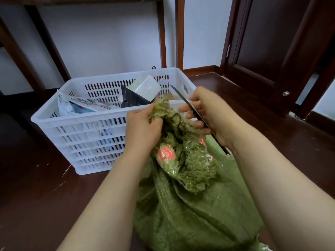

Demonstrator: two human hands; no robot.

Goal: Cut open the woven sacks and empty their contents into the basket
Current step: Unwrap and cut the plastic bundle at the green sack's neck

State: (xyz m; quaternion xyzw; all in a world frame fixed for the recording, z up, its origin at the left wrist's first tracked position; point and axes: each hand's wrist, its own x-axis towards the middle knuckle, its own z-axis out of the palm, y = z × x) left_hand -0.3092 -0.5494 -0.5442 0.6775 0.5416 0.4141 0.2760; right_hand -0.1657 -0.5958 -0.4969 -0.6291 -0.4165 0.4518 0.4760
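Observation:
A green woven sack [190, 211] stands on the floor between my forearms, its neck bunched and tied at the top. My left hand [143, 127] grips the frayed neck of the sack from the left. My right hand [210, 113] holds a thin dark blade [183, 99] that points up and left, just right of the knot. A white slatted plastic basket [90, 127] stands behind the sack, holding several parcels, among them a white packet [145, 86] and a black bag [132, 99].
The floor [36, 196] is dark wood. Dark table legs [163, 33] rise behind the basket against a white wall. A dark wooden door [272, 51] stands at the right.

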